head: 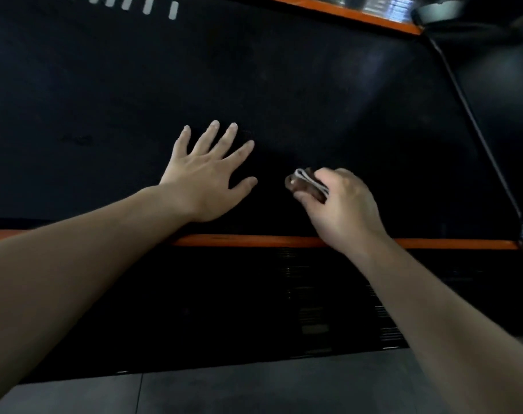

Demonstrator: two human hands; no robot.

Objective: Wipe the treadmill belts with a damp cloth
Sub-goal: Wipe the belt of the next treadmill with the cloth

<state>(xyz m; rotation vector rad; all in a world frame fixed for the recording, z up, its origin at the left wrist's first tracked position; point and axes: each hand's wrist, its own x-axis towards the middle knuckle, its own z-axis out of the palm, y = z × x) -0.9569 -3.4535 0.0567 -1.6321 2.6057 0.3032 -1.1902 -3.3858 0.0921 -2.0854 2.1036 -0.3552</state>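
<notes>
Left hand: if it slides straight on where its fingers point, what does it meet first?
Probably nothing soon. The left hand lies flat on the belt; ahead is only bare belt, up to about the far orange rail at the picture's top.

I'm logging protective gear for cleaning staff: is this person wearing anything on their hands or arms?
No. The left hand and right hand are bare: no gloves, rings, watch or bands show. Both forearms are bare too, with no sleeve in view.
</notes>
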